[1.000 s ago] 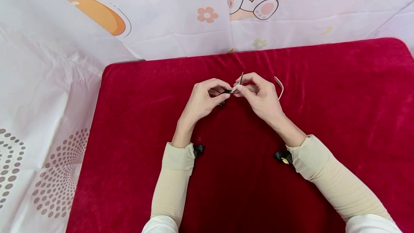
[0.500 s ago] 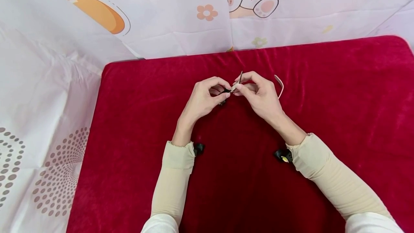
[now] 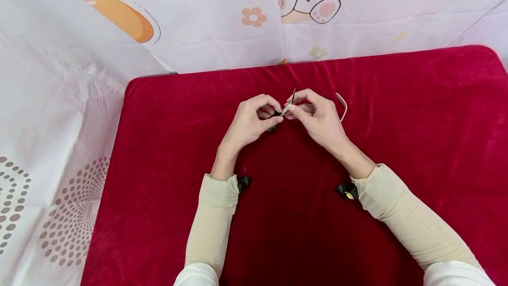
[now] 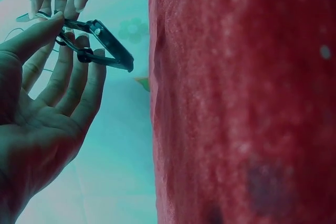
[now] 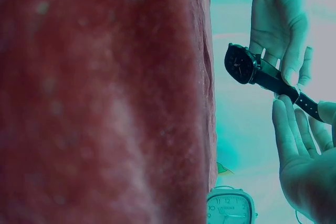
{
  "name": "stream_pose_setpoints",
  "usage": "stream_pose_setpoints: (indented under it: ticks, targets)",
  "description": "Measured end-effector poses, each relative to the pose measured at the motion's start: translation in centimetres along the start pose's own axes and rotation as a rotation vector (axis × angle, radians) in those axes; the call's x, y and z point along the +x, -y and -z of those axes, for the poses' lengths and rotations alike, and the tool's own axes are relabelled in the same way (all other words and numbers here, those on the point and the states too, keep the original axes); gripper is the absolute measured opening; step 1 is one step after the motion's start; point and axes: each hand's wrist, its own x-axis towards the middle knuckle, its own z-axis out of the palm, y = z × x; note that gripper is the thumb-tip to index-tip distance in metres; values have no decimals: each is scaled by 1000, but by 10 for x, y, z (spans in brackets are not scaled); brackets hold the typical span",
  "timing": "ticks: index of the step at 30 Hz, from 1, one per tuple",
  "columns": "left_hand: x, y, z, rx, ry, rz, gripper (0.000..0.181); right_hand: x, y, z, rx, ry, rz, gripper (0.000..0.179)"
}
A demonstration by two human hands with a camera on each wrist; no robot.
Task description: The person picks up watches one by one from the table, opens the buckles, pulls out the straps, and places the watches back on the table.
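Observation:
A black wristwatch (image 5: 240, 64) hangs between the two hands, above the red cloth. Its round dark face shows in the right wrist view, and its strap is bent into a loop. My left hand (image 3: 250, 120) pinches the strap near the buckle between thumb and fingers. With thumb and fingertips, my right hand (image 3: 320, 120) grips the strap's free end (image 5: 310, 106), which has a row of holes. In the left wrist view the watch case (image 4: 113, 44) hangs on the cloth side of the left fingers. From above, the hands hide most of the watch.
A second watch (image 5: 229, 206) with a pale, squarish, numbered dial lies on the cloth; its light strap (image 3: 343, 107) curves up behind the right hand. Red velvet cloth (image 3: 158, 153) covers the table. Printed white curtains (image 3: 206, 21) stand behind and at the left.
The right fingers and the strap's free end have shifted slightly left, toward the left hand. Both hands keep hold of the wristwatch strap.

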Motion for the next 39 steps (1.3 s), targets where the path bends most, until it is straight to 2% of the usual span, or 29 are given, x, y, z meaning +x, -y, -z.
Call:
stream_pose_setpoints:
  ticks: [6,14,27,35,39]
  targets:
    - [-1,0,0,11,2,-21,16,1,1,0,-14,11,-9,14]
    - [0,-1,-1,8,52,-10,17,1,4,1,-59,18,-14,16]
    - [0,-5,-1,-36,48,-5,16,2,2,3,-87,25,-36,14]
    - [-2,-3,0,-35,26,-32,15,-2,32,-2,-106,40,-69,14]
    - [-2,-3,-1,-39,-14,-50,14,-2,32,-3,-97,39,-70,15]
